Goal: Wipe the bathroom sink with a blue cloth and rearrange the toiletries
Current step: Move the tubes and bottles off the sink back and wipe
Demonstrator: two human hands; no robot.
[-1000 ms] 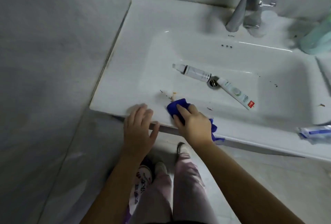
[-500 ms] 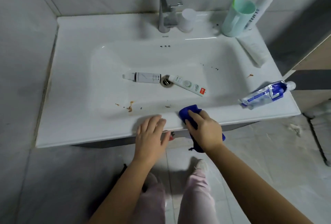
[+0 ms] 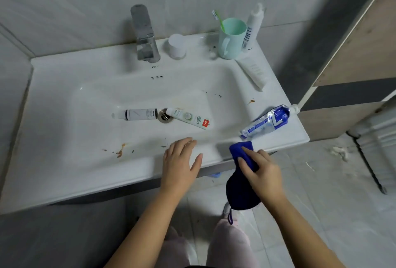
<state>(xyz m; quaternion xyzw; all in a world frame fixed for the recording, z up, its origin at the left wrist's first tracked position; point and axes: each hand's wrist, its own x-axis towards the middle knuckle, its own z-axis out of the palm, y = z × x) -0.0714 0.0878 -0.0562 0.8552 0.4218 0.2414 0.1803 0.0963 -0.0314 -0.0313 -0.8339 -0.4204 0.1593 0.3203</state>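
Leaning at the sink [image 3: 64, 171], a person rests the left hand [image 3: 180, 160] flat and open on its front rim; the right hand [image 3: 263, 173] grips the blue cloth [image 3: 241, 149] draped there. A sweep rightward could knock the toothpaste tube [image 3: 265, 123] off the corner. The basin holds a white tube [image 3: 139, 114] and a green-marked tube [image 3: 190, 118]; the green cup [image 3: 230, 40] holds a toothbrush [image 3: 218, 20].

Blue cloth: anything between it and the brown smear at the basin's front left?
Yes. The left hand lies flat on the sink's front rim, directly between the blue cloth in the right hand and the brown smear. The black-banded tube and the green-marked tube lie farther back, off that line.
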